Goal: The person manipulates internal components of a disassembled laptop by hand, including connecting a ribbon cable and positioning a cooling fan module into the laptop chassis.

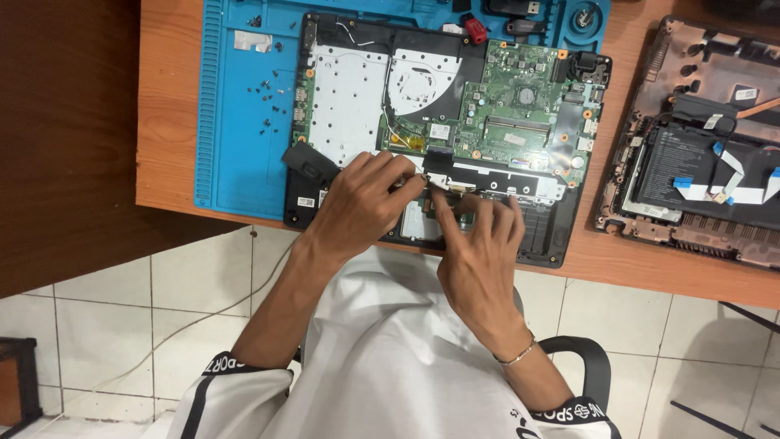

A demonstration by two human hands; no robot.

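Wooden desk (171,122) over white tiled floor (122,325); on it a blue repair mat (236,122) bearing the opened laptop base (439,122), with loose black screws (268,89) on the mat left of the base. A second opened laptop (691,146) lies right of the base. At the base's near edge, left hand (361,203) and right hand (479,244) meet, fingertips pinched on a small part there, hidden by the fingers.

A small white rectangular label (439,131) sits on the open laptop's board at upper centre. At far right, a white label (746,94) and a larger pale printed label (668,162) lie on a second opened laptop's dark parts.
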